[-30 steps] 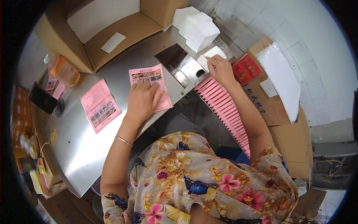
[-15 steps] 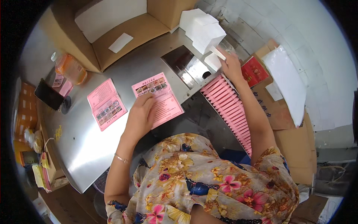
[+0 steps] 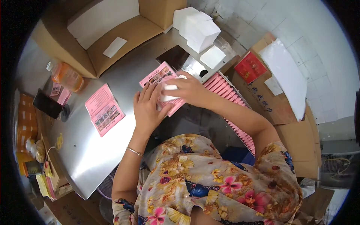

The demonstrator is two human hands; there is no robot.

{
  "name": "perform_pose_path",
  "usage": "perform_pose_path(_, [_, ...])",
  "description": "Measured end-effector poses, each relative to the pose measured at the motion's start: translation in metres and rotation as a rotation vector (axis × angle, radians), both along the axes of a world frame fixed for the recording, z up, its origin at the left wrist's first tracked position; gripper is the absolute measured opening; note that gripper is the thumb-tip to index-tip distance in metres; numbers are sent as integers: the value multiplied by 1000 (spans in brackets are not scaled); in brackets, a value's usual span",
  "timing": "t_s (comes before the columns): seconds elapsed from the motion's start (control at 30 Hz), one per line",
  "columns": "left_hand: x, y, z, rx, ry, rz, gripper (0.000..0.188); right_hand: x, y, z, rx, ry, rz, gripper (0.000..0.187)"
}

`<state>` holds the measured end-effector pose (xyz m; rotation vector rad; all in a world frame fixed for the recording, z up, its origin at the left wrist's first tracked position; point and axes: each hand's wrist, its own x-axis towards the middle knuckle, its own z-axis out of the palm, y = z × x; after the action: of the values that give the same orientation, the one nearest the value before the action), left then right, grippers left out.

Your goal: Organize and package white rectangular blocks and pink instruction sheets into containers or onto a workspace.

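Both hands meet over a pink printed leaflet (image 3: 158, 74) on the metal tabletop. My right hand (image 3: 189, 90) grips white folded paper napkins (image 3: 169, 92), partly hidden by its fingers, and lays them against the leaflet. My left hand (image 3: 145, 108) rests at the leaflet's left side, fingers stretched out and thumb apart, its fingertips beside the napkins. A second pink leaflet (image 3: 104, 109) lies unfolded further left. Beneath my right forearm stands a long row of pink packets (image 3: 221, 90). White napkin stacks (image 3: 198, 32) stand at the back, with a lower stack (image 3: 212, 57) near them.
An open cardboard box (image 3: 131, 41) takes up the back of the metal table (image 3: 80, 150). An orange bottle (image 3: 67, 77) and a phone (image 3: 47, 104) stand at the left. A red packet (image 3: 250, 67) and a white sheet (image 3: 287, 75) lie on cardboard at right.
My right hand has come from the napkin stack at the back right to the leaflet, bringing white napkins. My left hand has shifted slightly, its fingers now spread beside them.
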<state>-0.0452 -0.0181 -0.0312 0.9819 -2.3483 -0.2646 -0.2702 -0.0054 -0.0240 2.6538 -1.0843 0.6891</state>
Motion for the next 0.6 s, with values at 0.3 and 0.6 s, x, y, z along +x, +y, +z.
perform_pose_path(0.3, [17, 10, 16, -124, 135, 116, 70, 23, -64, -16, 223, 220, -167, 19])
perform_pose_path(0.6, [160, -5, -3, 43, -135, 513, 29, -44, -22, 14, 537, 291, -572, 46])
